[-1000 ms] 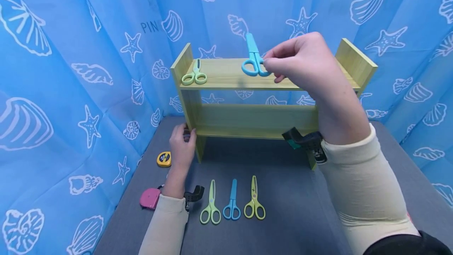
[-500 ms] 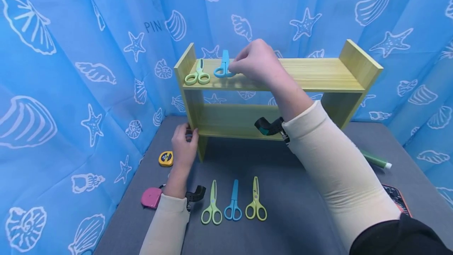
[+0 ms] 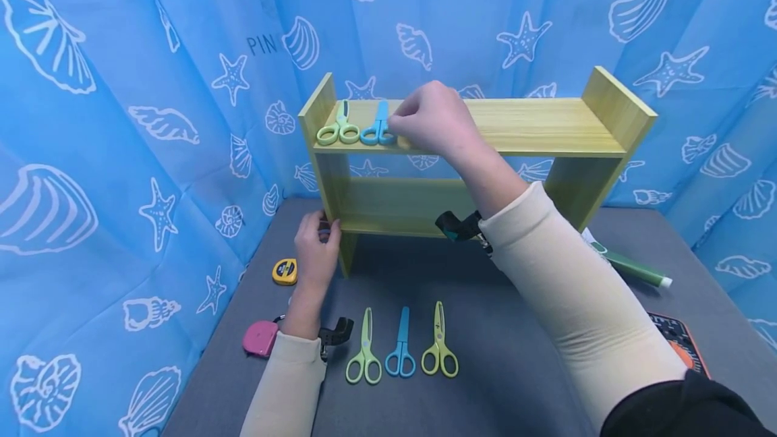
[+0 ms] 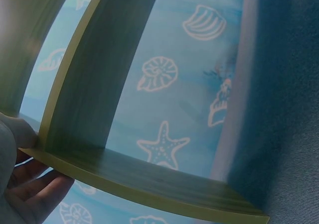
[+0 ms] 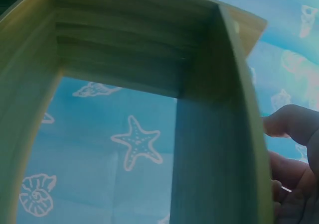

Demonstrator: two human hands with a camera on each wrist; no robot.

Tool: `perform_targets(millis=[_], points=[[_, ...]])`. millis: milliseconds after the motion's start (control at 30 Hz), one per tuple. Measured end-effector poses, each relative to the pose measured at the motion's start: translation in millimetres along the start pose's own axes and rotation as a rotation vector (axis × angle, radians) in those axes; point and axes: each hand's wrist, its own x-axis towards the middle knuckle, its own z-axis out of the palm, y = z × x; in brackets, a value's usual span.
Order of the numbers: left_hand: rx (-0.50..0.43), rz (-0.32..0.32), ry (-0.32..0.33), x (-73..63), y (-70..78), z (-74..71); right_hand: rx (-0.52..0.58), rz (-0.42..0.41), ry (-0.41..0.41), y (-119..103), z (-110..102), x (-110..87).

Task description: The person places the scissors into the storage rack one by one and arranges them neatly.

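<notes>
My right hand (image 3: pixel 436 120) holds a pair of blue scissors (image 3: pixel 378 128) by its right finger loop, down at the top board of a yellow-green wooden shelf (image 3: pixel 528 123). Its blades point to the back. Left of it, pale green scissors (image 3: pixel 340 128) lie on the same board. The left hand (image 3: pixel 315 255) grips the shelf's left side panel low down; in the left wrist view its thumb (image 4: pixel 22 132) and fingers (image 4: pixel 47 191) are on either side of the panel. In the right wrist view the scissors are hidden behind the board beside the right hand (image 5: pixel 296 149).
In front of the shelf lie green scissors (image 3: pixel 364 353), blue scissors (image 3: pixel 400 349) and yellow-green scissors (image 3: pixel 440 346). A yellow tape measure (image 3: pixel 284 272) and a pink one (image 3: pixel 260 338) are at left. At right are a green tube-like item (image 3: pixel 637 268) and a black-and-orange object (image 3: pixel 676 339).
My right hand has carried the blue scissors left and down, from above the shelf onto its top board next to the pale green pair. The left hand has kept its grip.
</notes>
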Motion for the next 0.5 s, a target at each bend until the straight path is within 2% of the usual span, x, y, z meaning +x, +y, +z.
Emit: perform_targets(millis=[167, 500], points=[[0.014, 0.002, 0.002, 0.1, 0.2, 0.7, 0.052, -0.064, 0.060, 6.4, -12.8, -13.7], [0.019, -0.003, 0.002, 0.2, 1.0, -0.3, 0.107, -0.199, 0.271, 20.3, -27.1, -58.2]])
